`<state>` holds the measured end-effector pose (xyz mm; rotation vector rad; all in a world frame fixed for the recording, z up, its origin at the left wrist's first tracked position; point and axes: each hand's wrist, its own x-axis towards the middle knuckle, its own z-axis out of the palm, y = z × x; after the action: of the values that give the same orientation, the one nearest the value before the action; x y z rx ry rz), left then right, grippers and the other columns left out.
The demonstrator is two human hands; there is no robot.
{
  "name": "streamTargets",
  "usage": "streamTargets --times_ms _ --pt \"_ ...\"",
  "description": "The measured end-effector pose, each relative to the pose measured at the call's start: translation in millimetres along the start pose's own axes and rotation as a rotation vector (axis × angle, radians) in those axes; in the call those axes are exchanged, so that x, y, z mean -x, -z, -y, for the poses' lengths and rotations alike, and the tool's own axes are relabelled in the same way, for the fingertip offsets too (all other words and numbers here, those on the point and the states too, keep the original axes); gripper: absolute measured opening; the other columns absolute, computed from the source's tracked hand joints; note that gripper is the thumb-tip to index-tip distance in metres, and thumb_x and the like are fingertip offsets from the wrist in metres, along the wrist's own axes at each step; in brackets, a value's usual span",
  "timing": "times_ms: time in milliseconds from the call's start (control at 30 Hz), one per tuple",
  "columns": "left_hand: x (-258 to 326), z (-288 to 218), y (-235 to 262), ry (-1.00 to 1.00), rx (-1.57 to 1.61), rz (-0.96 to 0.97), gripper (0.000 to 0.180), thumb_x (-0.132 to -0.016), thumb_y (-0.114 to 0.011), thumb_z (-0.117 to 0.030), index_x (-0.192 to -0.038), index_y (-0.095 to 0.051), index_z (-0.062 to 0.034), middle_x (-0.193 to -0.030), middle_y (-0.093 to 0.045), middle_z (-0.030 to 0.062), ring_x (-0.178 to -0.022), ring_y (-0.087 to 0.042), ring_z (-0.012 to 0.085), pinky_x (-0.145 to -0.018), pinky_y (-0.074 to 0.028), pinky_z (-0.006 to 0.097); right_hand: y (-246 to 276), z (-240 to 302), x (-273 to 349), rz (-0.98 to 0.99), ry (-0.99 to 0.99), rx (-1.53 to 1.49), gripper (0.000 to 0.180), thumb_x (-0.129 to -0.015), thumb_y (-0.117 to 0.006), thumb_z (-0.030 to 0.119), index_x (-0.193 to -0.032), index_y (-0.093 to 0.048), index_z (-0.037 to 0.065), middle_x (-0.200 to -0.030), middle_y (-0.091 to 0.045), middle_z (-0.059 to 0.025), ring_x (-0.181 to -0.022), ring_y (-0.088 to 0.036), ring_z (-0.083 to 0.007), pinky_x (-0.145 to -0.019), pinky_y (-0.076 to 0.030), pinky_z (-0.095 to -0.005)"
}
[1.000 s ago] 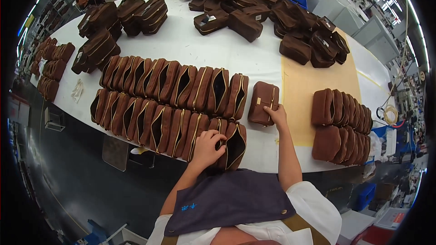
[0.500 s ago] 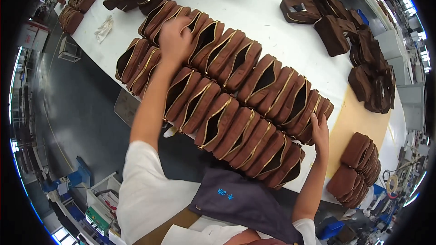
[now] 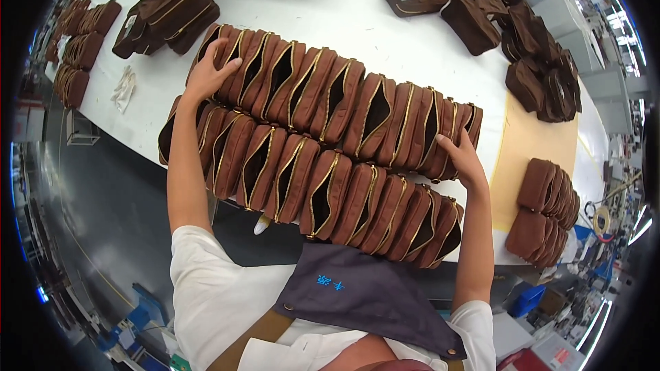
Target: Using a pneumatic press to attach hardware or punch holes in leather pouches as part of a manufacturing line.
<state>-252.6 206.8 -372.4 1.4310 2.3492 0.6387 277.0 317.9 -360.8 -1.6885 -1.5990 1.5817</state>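
Note:
Two rows of brown zippered pouches stand side by side on the table, a back row (image 3: 338, 99) and a front row (image 3: 324, 196). Their gold zips face up, and many gape to show dark insides. At the left end of the back row, my left hand (image 3: 208, 74) rests against the end pouches, thumb and fingers spread over their tops. My right hand (image 3: 465, 158) lies at the other end of that row, its thumb stretched over the pouches and apart from the fingers. Part of each hand's palm side is hidden.
Dark brown bags lie heaped at the back left (image 3: 168, 14) and back right (image 3: 540, 55). Smaller stacks of brown pouches stand at the far left (image 3: 86, 48) and right (image 3: 543, 196). A crumpled white cloth (image 3: 124, 89) lies left of the rows on the white table (image 3: 337, 20).
My left hand has moved from over the back row's left part to its left end, its fingers now spread. My right hand stays at the right end. The whole view has shifted and turned slightly.

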Motion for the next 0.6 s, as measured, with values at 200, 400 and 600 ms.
streamTargets --times_ms 200,400,600 --pt "-5.4 -7.3 -6.5 0.05 -0.364 0.229 0.079 -0.077 -0.063 -0.068 -0.109 -0.062 0.005 -0.12 -0.058 0.0285 -0.111 -0.058 0.0353 -0.09 -0.047 0.044 -16.5 0.7 -11.3 -0.067 0.027 0.324 0.089 -0.082 -0.071 0.036 -0.14 -0.021 -0.01 -0.134 -0.047 -0.0253 -0.124 -0.048 -0.0287 -0.101 -0.041 -0.0363" --pt "-20.7 -43.3 -11.8 0.107 -0.277 0.503 0.087 -0.074 -0.065 -0.069 -0.105 -0.063 0.0119 -0.103 -0.066 0.0258 -0.098 -0.065 0.0328 -0.084 -0.05 0.041 -37.9 -2.0 -19.5 -0.118 -0.029 0.25 0.105 -0.076 -0.073 0.049 -0.138 -0.019 -0.017 -0.136 -0.041 -0.0342 -0.127 -0.046 -0.0379 -0.102 -0.041 -0.0398" --pt "-30.4 -36.0 -28.3 0.087 -0.227 0.469 0.079 -0.065 -0.07 -0.062 -0.102 -0.067 0.0085 -0.101 -0.067 0.0253 -0.098 -0.065 0.035 -0.086 -0.051 0.04 -57.4 -14.9 -24.0 -0.296 0.061 0.495 0.089 -0.07 -0.071 0.041 -0.128 -0.032 -0.014 -0.114 -0.056 -0.0341 -0.103 -0.059 -0.0449 -0.09 -0.049 -0.0477"
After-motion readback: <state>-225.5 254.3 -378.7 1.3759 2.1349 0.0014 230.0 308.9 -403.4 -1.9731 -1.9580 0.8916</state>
